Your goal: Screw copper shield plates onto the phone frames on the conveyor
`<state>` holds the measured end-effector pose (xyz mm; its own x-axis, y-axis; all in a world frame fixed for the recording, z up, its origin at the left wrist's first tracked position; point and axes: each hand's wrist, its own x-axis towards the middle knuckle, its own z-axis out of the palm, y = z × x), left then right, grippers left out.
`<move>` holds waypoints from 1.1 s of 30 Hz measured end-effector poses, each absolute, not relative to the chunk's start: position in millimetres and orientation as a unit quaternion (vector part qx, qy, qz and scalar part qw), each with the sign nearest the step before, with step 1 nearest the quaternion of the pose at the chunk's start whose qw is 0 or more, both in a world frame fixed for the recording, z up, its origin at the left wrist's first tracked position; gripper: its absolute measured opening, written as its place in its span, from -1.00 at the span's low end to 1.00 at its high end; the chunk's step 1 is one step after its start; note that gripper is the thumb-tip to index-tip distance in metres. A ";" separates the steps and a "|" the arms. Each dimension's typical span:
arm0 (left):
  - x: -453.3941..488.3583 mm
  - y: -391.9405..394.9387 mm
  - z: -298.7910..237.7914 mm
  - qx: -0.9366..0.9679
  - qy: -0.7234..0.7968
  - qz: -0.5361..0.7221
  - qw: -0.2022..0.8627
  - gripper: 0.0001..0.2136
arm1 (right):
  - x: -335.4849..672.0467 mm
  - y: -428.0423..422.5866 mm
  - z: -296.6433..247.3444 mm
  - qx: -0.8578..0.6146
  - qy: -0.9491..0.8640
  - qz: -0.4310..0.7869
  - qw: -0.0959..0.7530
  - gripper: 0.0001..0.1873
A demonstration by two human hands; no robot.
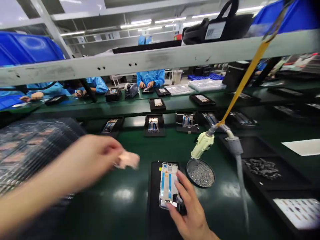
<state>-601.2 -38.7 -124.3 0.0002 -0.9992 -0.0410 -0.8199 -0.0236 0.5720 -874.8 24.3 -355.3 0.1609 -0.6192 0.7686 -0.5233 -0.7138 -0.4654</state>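
A phone frame (168,185), white with blue strips, lies on a black mat (155,203) on the green bench. My right hand (190,210) rests on its lower right corner, fingers touching the edge. My left hand (92,160) is raised to the left of the mat and blurred by motion; its fingers pinch a small pale pink piece (127,160). A round dish of tiny screws (200,172) sits just right of the phone. A pale green electric screwdriver (203,145) hangs above the dish from a yellow strap (246,78).
A stack of clear plastic trays (32,146) stands at the left. Black trays with small parts (262,166) and a white sheet (302,146) lie at the right. Several phones on black carriers (153,124) sit on the belt behind. People in blue coats (150,78) work opposite.
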 end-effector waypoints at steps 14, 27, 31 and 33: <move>-705.9 -81.2 -368.0 0.496 -0.813 -0.215 0.215 -0.76 | -913.8 -39.1 -390.6 -0.742 0.513 -0.421 0.094 -0.78; -678.2 -42.8 -397.0 0.480 -0.830 -0.124 0.256 -0.70 | -897.8 -62.6 -396.2 -0.785 0.447 -0.369 0.219 -0.78; -676.2 -46.3 -398.5 0.482 -0.816 -0.167 0.272 -0.89 | -899.1 -52.5 -380.8 -0.753 0.452 -0.378 0.294 -0.78; -674.9 -47.8 -397.8 0.487 -0.810 -0.168 0.282 -0.84 | -899.3 -45.8 -376.0 -0.731 0.472 -0.395 0.295 -0.79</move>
